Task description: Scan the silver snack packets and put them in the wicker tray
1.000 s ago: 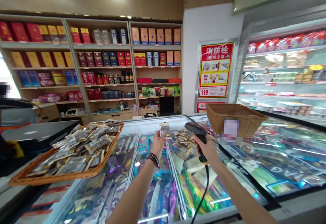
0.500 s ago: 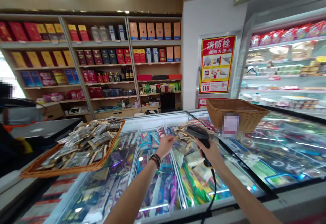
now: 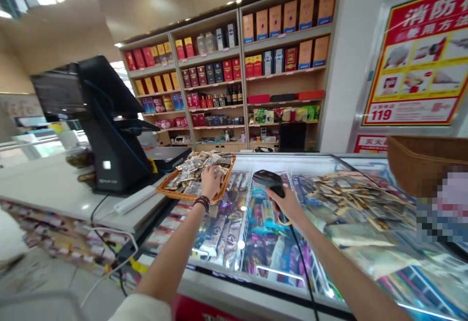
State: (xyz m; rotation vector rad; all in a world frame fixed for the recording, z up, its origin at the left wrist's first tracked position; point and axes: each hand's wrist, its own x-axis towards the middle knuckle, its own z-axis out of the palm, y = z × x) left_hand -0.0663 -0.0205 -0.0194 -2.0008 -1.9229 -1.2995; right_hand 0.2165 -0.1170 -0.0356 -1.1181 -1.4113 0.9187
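Note:
My left hand, with a beaded bracelet at its wrist, reaches into an orange wicker tray heaped with small clear-and-brown packets. Its fingers curl down among the packets; what they hold, if anything, is hidden. My right hand is closed round the handle of a black barcode scanner, held above the glass top of a chest freezer. The scanner's head points left and away, and its cable hangs down. Right of it, a pile of similar packets lies on the glass.
Left of the tray stands a black checkout terminal on a white counter. A brown basket is at the right on the freezer. Shelves of boxes line the back wall. A white cable loops low on the left.
My view has turned left, bringing the terminal in. My left hand has moved from over the freezer glass into the tray. My right hand still holds the scanner, now left of the packet pile.

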